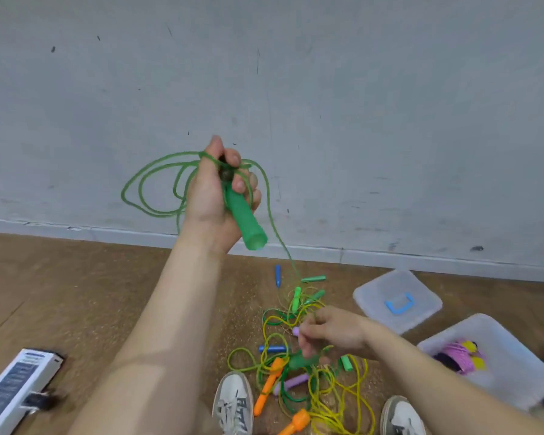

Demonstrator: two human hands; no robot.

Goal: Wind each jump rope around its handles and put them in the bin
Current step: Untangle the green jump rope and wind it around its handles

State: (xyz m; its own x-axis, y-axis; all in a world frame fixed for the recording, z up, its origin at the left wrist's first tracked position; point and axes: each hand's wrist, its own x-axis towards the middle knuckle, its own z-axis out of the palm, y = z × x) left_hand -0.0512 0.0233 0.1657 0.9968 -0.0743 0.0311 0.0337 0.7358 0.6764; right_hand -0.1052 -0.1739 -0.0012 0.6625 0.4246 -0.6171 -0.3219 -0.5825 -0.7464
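Two hands busy. Left hand (215,189) is raised high above the floor pile (299,387) of tangled jump ropes, fist wrapped round the upper end of a green handle (244,219), butt end pointing down toward the pile. Green rope (145,196) hangs in several loose loops left of that hand, and one strand trails down into the far edge of the pile. Right hand (333,335) is down on the pile, fingers curled onto a dark green handle (302,361); the grip is blurred and part hidden. The pile holds yellow rope (336,403), green rope, and orange handles (269,384), plus purple, blue and light green ones. Clear bin (509,387) sits right of the pile, with a wound pink-and-yellow bundle (462,356) inside. Lid (399,284) lies flat behind and right of the pile, near the bin. Two sneakers (234,403) sit at the pile's near edge. White box (16,387) lies well left of the pile.
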